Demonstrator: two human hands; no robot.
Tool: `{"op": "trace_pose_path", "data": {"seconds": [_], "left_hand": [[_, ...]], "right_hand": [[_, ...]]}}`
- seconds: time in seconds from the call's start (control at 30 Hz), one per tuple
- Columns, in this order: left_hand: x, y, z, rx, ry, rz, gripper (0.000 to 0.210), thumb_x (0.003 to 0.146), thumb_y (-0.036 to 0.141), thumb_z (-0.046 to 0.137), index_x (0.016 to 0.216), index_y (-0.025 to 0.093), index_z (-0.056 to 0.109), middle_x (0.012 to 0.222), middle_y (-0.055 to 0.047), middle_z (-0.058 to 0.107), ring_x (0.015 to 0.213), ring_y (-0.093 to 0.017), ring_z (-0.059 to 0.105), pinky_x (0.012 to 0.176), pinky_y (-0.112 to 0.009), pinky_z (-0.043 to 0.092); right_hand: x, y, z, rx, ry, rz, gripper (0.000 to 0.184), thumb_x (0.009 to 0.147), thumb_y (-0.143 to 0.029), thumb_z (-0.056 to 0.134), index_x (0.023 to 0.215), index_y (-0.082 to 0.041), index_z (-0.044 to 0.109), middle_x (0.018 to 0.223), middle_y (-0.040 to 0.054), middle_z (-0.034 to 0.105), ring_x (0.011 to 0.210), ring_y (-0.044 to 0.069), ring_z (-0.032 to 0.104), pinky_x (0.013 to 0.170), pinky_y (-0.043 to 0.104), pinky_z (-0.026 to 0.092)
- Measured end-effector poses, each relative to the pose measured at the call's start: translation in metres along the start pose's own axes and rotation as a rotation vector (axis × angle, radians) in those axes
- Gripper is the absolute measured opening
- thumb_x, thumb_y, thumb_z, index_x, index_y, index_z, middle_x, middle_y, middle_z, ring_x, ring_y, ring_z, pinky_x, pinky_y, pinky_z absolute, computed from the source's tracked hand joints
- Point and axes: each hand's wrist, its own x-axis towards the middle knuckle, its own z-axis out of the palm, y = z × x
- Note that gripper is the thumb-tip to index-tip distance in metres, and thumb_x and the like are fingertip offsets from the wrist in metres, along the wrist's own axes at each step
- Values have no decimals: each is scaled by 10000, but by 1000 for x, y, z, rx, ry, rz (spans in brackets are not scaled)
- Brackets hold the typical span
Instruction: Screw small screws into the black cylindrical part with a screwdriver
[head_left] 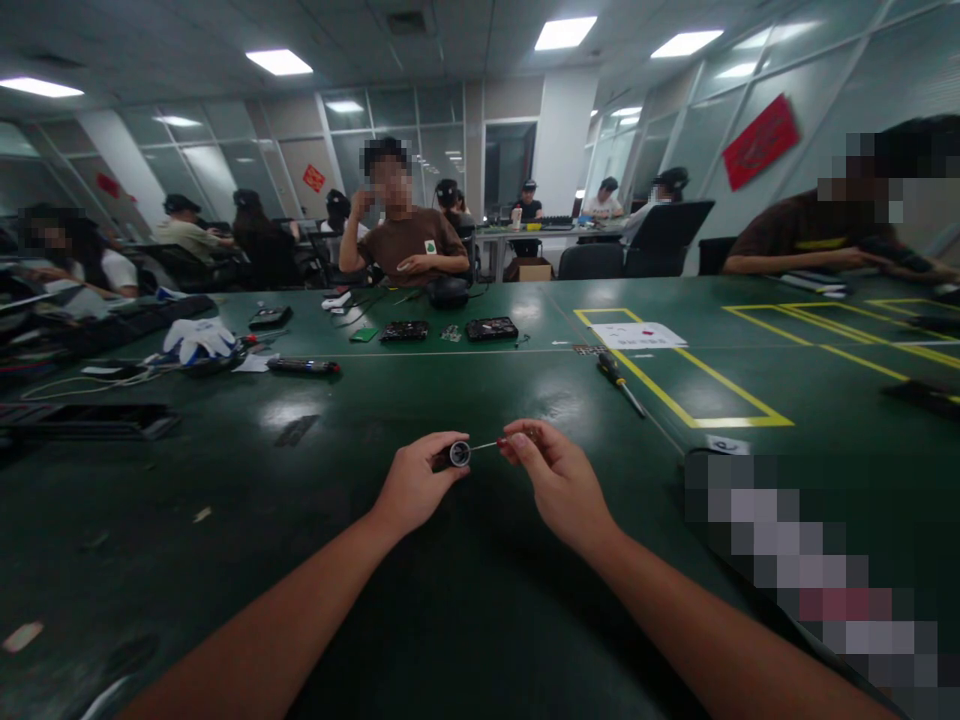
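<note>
Just below the middle of the head view, my left hand (420, 485) is closed around a small dark cylinder (460, 455). Its round end, with a pale ring, faces me. My right hand (556, 478) pinches a small screwdriver (501, 443) with a red part at the fingers, and its thin metal shaft points left. The shaft's tip reaches the cylinder's side; whether it sits in a screw is too small to tell. Both hands are held above the green table (450, 620), and my fingers hide most of the screwdriver's handle.
A larger black-and-yellow screwdriver (621, 382) lies beyond my right hand, near yellow tape outlines (720, 410). Farther back are opened black devices (491, 329), (405, 331) and white gloves (199, 340) at left. A dark pen-like tool (304, 367) lies nearer. People sit across the table.
</note>
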Motion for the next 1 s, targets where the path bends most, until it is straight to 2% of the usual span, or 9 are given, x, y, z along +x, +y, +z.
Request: {"op": "trace_pose_path", "data": {"seconds": [0.4, 0.53, 0.6, 0.67, 0.73, 0.77, 0.87, 1.0], "left_hand": [[-1, 6, 0, 140, 20, 79, 409, 796, 128, 750, 1193, 225, 750, 1230, -60, 740, 1157, -237, 685, 1086, -448, 511], [-1, 9, -2, 140, 22, 82, 411, 794, 128, 753, 1193, 225, 749, 1224, -58, 743, 1147, -240, 689, 1076, -449, 518], [-1, 11, -3, 143, 9, 91, 411, 789, 122, 755, 1188, 223, 751, 1226, -60, 742, 1151, -242, 688, 1074, -448, 521], [0, 13, -4, 148, 1, 113, 410, 788, 126, 758, 1187, 223, 752, 1232, -61, 740, 1160, -243, 684, 1077, -445, 518], [1, 14, -4, 150, 10, 132, 409, 793, 139, 759, 1192, 226, 750, 1234, -63, 737, 1163, -242, 682, 1081, -443, 515], [1, 14, -4, 149, 17, 135, 410, 796, 147, 759, 1197, 229, 748, 1237, -63, 735, 1164, -241, 681, 1080, -442, 516], [1, 14, -4, 149, 20, 126, 401, 805, 162, 756, 1199, 232, 745, 1240, -63, 731, 1159, -240, 680, 1066, -440, 528], [0, 15, -4, 134, 19, 111, 397, 804, 168, 756, 1195, 234, 745, 1231, -67, 732, 1142, -245, 687, 1037, -443, 549]], "right_hand": [[-3, -3, 3, -38, 27, -23, 222, 965, -431, 587, 1024, -234, 670, 891, 35, 710, 839, 210, 681, 798, 365, 520], [0, 0, 5, 54, 70, 13, 217, 933, -434, 630, 979, -229, 682, 868, 27, 700, 798, 193, 664, 790, 357, 518], [5, 2, 3, 149, 111, 83, 225, 894, -438, 673, 933, -217, 688, 839, 24, 690, 766, 184, 647, 762, 343, 516], [10, 3, -1, 295, 143, 224, 245, 848, -447, 711, 868, -205, 683, 776, 16, 661, 705, 170, 615, 702, 325, 508], [15, 3, -6, 472, 115, 411, 272, 823, -465, 716, 801, -200, 662, 677, -6, 589, 617, 156, 558, 640, 322, 498], [17, 2, -8, 518, 125, 433, 272, 813, -465, 722, 790, -202, 654, 661, -14, 569, 600, 151, 539, 625, 317, 494], [17, 1, -10, 484, 169, 310, 267, 811, -460, 739, 835, -206, 662, 737, 0, 609, 655, 156, 566, 652, 313, 502], [12, 0, -5, 270, 171, 123, 276, 868, -478, 701, 916, -207, 672, 832, 23, 667, 758, 180, 626, 752, 343, 522]]}}
